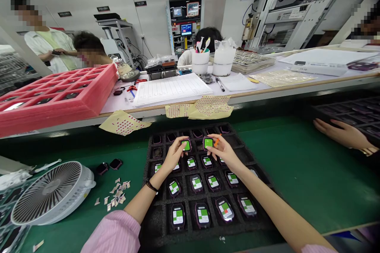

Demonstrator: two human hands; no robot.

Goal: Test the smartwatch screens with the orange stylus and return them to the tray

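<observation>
Both hands are over a black foam tray [154, 221] whose compartments hold many smartwatches without straps. My left hand [175, 153] is closed on a smartwatch [186, 145] with a lit green screen, its thumb lying at the screen's edge. In my right hand [223, 151] is a second smartwatch [208, 142], also showing green, gripped between thumb and fingers. An orange tool [217, 139] sticks out by the right fingers. Below, rows of watches [196, 183] lie face up with green and white screens. One watch [225, 209] has a red patch on its screen.
A white fan [53, 193], small loose pieces [118, 193] and two dark watches [115, 163] are on the left of the green mat. Ahead, a shelf carries a pink foam tray [101, 99], papers [172, 89] and cups [200, 62]. A co-worker's hand [344, 132] holds another tray at right.
</observation>
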